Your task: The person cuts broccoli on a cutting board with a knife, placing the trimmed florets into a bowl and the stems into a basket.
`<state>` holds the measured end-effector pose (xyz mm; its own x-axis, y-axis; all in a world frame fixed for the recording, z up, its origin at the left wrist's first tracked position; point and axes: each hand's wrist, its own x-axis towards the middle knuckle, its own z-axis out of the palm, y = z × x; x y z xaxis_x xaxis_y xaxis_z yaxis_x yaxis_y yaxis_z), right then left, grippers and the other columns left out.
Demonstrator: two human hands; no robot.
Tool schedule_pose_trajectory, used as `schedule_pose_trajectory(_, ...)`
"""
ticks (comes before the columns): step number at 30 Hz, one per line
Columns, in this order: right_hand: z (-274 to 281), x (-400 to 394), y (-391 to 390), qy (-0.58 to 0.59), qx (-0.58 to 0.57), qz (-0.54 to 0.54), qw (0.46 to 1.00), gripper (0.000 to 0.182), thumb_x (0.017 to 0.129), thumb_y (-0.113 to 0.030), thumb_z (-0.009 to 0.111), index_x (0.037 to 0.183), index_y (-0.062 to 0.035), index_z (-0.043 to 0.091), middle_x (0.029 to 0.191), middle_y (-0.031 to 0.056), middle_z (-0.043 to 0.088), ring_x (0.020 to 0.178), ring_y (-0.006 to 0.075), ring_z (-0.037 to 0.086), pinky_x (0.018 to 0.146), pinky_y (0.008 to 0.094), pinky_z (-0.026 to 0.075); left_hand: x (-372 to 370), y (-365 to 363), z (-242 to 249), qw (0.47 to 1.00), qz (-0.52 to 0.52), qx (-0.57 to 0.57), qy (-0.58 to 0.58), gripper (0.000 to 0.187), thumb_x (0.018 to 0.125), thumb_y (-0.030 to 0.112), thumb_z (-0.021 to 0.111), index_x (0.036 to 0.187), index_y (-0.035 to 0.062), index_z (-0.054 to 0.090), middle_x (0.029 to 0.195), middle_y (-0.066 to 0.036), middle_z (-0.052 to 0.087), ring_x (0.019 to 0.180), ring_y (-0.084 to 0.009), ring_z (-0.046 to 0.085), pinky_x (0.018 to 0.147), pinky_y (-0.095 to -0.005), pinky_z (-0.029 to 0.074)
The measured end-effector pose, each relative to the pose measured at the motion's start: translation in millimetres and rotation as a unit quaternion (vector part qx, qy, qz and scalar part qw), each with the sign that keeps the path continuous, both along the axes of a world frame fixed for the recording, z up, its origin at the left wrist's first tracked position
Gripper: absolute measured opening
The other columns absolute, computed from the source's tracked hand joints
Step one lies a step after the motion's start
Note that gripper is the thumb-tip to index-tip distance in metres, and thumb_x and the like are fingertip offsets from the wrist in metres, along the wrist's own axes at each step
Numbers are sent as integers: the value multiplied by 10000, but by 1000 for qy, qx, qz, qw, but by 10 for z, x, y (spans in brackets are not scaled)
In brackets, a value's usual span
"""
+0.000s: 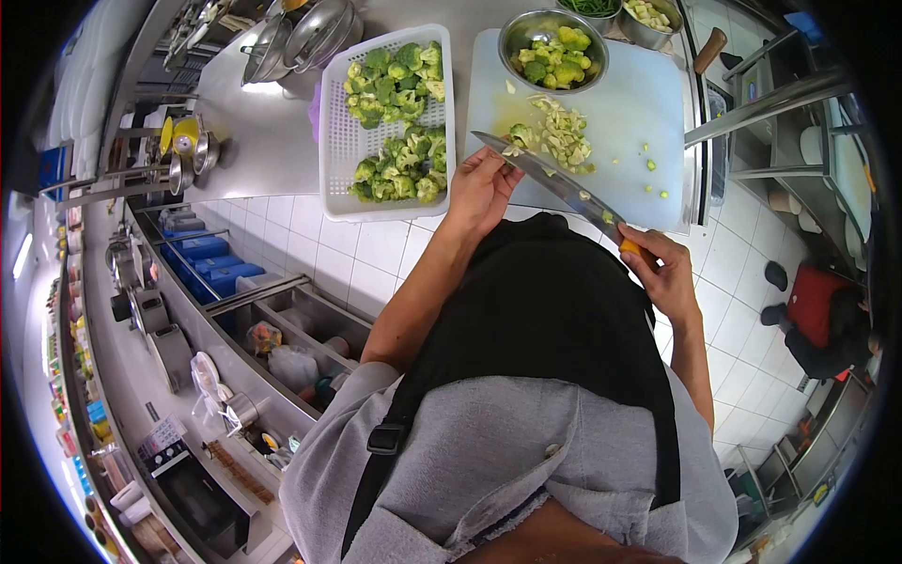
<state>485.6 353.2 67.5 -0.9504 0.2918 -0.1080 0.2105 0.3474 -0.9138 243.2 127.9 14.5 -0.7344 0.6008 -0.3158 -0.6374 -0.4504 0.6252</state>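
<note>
My right hand [661, 270] is wrapped round the orange handle of a large kitchen knife [564, 183]. Its wide blade slants up and left over the near edge of a white cutting board [648, 113], with green bits stuck to it. Close to the blade's tip, my left hand [482, 195] has its fingers drawn together; what they hold, if anything, is hidden. A small broccoli floret [520, 134] lies just beyond the blade. Chopped pale stem pieces [564, 141] are heaped beside it on the board. Broccoli florets [561, 58] fill part of a steel bowl [507, 58] at the board's far side.
Left of the board stands a white perforated basket [336, 169] with two heaps of broccoli [399, 164]. Steel bowls [322, 36] sit on the counter [254, 141] behind it. More vegetables fill a container [648, 19] at the back. Another person [813, 315] is low down at the right.
</note>
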Motion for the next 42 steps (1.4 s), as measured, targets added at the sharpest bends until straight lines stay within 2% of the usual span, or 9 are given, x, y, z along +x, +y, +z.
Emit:
schedule_pose_trajectory(6,46,-85,-35,-18,-10,2,1000,395,933,-73,811,1325,-74,761,992,111,774,808,183,680,791,311,541,64,24,39,1000,-12,-18,9,184,1088,57,593,1215,1,713,1134,-74,759,1023,-169,711,932,-339,594)
schedule_pose_trajectory(9,22,-157,-65,4,-11,2,1000,385,941,-75,804,1324,-66,760,994,115,775,808,183,682,791,311,542,87,11,-41,999,-34,-2,0,177,1087,58,593,1205,-4,711,1138,-79,757,1023,-176,711,926,-344,599)
schedule_pose_trajectory(12,-7,-232,-82,27,-15,1,1000,381,945,-69,799,1323,-57,758,993,111,777,801,173,680,784,303,539,137,-18,-70,997,-78,13,1,179,1089,70,584,1205,-5,699,1201,-98,744,1102,-203,717,975,-354,594)
schedule_pose_trajectory(15,18,-239,-78,21,-29,5,999,387,942,-62,798,1327,-58,756,1000,108,780,805,162,681,781,297,539,70,-26,-94,997,-76,35,1,184,1091,59,579,1221,1,696,1206,-92,736,1110,-201,714,971,-354,601)
schedule_pose_trajectory(18,38,-180,-55,6,-40,13,999,395,937,-55,798,1330,-60,754,1007,109,782,814,156,683,782,295,541,62,18,10,1000,1,6,-9,194,1091,83,611,1248,22,708,1158,-66,758,1044,-163,712,923,-338,600)
schedule_pose_trajectory(24,48,-159,-54,20,-31,13,999,401,932,-46,800,1330,-60,753,1023,109,784,820,172,694,794,298,548,39,-14,17,1000,-17,2,3,190,1089,86,618,1242,29,716,1148,-54,766,1022,-153,723,915,-330,601)
schedule_pose_trajectory(30,81,-235,-110,29,-13,3,999,397,938,-65,805,1332,-68,755,1009,116,777,838,202,706,812,318,555,71,-16,-11,999,-40,-17,18,142,1081,51,606,1111,30,743,1113,-80,771,1010,-177,723,893,-329,602)
schedule_pose_trajectory(36,42,-295,-137,43,-3,4,999,409,927,-72,816,1332,-71,755,990,127,763,828,228,707,800,335,555,165,-16,45,998,-44,-32,9,138,1079,50,600,1096,26,735,1111,-86,769,961,-174,715,826,-337,605)
schedule_pose_trajectory(42,-4,-313,-169,39,-16,-1,999,399,939,-87,808,1334,-74,753,1002,131,763,838,239,707,809,338,554,157,-30,46,998,-50,-41,3,121,1072,64,624,1107,28,733,1084,-79,764,945,-180,718,825,-328,600)
